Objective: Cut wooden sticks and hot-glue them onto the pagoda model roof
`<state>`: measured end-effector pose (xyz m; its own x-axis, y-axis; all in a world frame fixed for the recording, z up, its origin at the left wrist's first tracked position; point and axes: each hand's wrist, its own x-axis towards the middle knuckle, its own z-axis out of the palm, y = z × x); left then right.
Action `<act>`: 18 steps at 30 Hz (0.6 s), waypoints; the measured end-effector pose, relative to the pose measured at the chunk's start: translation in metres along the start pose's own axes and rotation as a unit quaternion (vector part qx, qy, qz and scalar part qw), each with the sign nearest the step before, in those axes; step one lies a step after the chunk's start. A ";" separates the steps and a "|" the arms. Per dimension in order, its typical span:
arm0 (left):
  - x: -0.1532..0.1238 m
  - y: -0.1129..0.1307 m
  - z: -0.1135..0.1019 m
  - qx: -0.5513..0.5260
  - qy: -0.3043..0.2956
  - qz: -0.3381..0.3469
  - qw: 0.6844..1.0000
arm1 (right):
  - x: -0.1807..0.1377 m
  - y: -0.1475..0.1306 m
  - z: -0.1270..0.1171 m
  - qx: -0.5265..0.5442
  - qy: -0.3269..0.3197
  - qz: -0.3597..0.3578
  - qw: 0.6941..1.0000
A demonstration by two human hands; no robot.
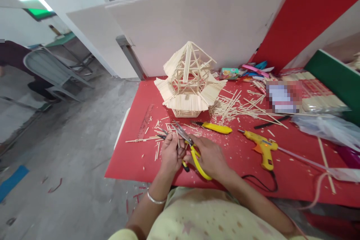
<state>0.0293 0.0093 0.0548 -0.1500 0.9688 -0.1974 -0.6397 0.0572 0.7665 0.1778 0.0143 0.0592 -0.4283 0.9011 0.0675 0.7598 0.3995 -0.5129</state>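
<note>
Bare red table [126, 165] lies open beside the left hand [170, 154] — ahead, the stick house [188, 82] blocks the way; a yellow knife [215, 128], glue gun [263, 149] and loose sticks [239, 107] crowd the right.

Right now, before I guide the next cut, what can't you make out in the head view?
Head view only.
What the left hand pinches: the hand itself covers it.
Tips of the cutters in the right hand: too small among scraps.
Item right of the stick house: pixelated out.
Glue gun cord's end: behind the right forearm.
</note>
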 end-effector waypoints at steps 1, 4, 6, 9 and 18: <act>0.000 0.001 0.001 0.003 0.003 0.003 1.000 | 0.000 0.001 0.002 -0.024 0.006 0.000 1.000; -0.001 0.004 0.001 0.013 0.019 0.013 1.000 | -0.002 0.004 0.005 -0.077 0.012 -0.012 0.997; -0.002 0.006 0.000 0.022 0.026 0.015 0.999 | -0.003 0.004 0.006 -0.094 0.010 -0.019 0.995; -0.004 0.007 -0.003 0.041 0.026 0.018 0.999 | -0.003 0.003 0.006 -0.109 0.008 -0.013 0.994; -0.028 0.017 -0.011 0.077 0.080 0.057 0.992 | 0.000 -0.009 0.007 -0.087 0.010 0.006 0.996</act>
<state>0.0141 -0.0192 0.0664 -0.3413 0.9207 -0.1893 -0.4911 -0.0030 0.8711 0.1675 0.0095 0.0578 -0.4099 0.9085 0.0811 0.8387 0.4104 -0.3580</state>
